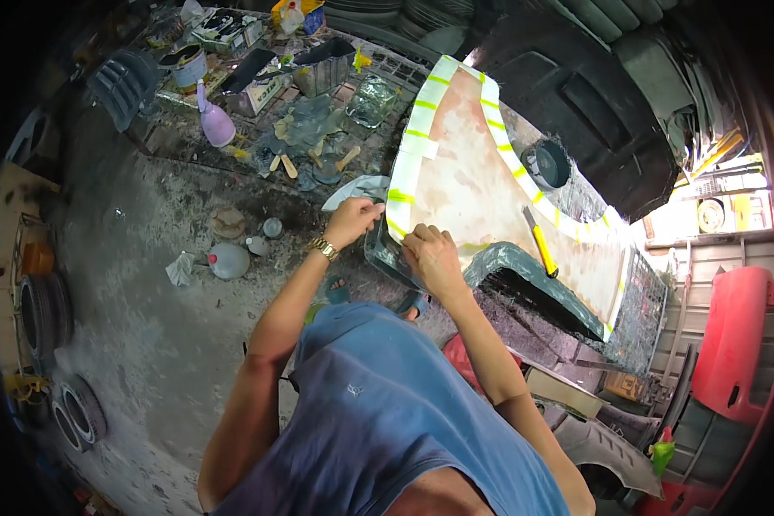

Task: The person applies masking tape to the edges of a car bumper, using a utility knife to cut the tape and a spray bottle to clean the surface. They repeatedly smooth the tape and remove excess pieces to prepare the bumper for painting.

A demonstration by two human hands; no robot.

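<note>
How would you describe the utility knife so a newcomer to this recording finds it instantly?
Right of centre, find the large pale panel with a white border. On its surface, just above the dark arched edge, lies the utility knife, slanting down to the right. Its long yellow handle sets it apart from the short, flat tape strips along the nearby border.

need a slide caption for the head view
Left hand and right hand at the taped edge of a panel, a yellow knife lying on it.

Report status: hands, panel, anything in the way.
Left hand, right hand: both at lower-left corner of panel. Border: white strips, yellow-green tape. Yellow knife lies on panel, clear of hands.
</note>
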